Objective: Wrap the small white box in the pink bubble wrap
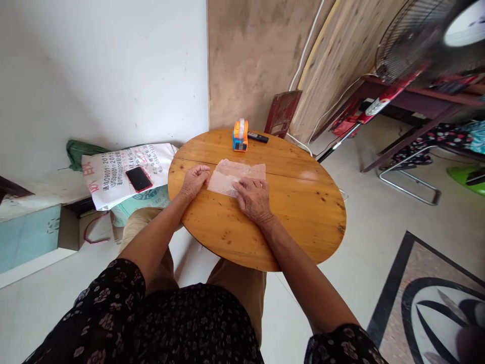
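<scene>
A pale pink cloth (242, 172) lies flat on a round wooden table (295, 212). My left hand (194, 180) rests at the cloth's left edge, its fingers curled and pinching that edge. My right hand (253, 198) lies on the cloth's near edge, palm down, fingers pressed together on the fabric. Both forearms reach in from the bottom of the view.
An orange and blue gadget (240, 135) and a dark remote (258, 137) sit at the table's far edge. A phone (138, 178) lies on a printed sack (113, 174) to the left. A red chair (282, 112), a fan (413, 40) and a low bench (417, 98) stand behind and right.
</scene>
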Action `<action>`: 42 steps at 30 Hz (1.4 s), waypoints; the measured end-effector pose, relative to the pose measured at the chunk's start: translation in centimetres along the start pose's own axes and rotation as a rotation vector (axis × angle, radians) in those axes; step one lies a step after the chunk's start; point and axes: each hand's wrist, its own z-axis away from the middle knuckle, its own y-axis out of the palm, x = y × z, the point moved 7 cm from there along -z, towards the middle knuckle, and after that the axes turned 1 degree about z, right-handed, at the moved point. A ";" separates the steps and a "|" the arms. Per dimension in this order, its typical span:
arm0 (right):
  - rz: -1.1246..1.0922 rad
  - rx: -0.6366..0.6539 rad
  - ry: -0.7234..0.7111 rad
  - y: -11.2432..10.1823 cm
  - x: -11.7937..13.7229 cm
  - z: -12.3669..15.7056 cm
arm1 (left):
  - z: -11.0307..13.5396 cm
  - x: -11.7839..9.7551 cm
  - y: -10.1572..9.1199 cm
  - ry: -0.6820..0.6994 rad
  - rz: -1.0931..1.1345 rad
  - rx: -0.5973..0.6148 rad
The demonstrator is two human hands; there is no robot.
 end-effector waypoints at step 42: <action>-0.095 0.018 0.044 0.2 -0.5 0.2 | 0.7 -0.7 -0.1 -0.046 -0.121 -0.032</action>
